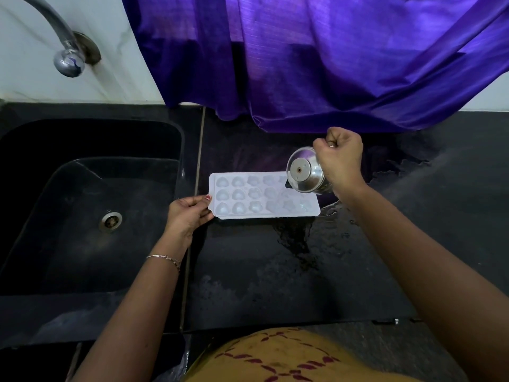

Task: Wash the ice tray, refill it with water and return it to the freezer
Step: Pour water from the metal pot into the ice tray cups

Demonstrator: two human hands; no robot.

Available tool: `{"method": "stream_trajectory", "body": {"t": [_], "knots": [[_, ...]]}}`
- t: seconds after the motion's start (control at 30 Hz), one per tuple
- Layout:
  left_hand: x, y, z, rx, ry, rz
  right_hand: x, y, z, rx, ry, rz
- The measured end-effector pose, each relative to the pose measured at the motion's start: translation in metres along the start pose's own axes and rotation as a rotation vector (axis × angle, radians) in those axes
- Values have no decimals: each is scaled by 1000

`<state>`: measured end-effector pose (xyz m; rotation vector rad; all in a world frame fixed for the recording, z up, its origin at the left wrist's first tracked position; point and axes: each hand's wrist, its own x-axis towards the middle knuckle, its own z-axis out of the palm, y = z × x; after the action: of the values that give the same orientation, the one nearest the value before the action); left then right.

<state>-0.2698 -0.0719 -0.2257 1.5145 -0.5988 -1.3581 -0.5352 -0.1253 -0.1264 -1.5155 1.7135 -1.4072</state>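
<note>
A white ice tray (248,198) with heart- and flower-shaped cells lies flat on the black counter, just right of the sink. My left hand (188,216) grips the tray's left end. My right hand (340,161) holds a small steel cup (304,175) tipped over the tray's far right corner, with its base turned toward me. The cup hides that corner of the tray. Water shines in the cells at the right end.
A black sink (91,205) with a metal drain (110,221) fills the left side, with a chrome tap (64,49) on the wall above it. A purple curtain (316,64) hangs down to the counter's back edge. Spilled water (300,244) lies on the counter below and right of the tray.
</note>
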Motion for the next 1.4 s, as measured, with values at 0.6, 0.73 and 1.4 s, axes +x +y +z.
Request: {"method": "stream_trajectory", "body": {"t": [0.6,0.73,1.4], "knots": [[0,0,-1,1,-6,-14,-10,-10,25,206,-69,132],[1,0,-2,-11,-12,-20,-9,-14,29,164,-100,73],[4,-2,-3,-15,-17,-21,0,-19,31,15,-71,-105]]}}
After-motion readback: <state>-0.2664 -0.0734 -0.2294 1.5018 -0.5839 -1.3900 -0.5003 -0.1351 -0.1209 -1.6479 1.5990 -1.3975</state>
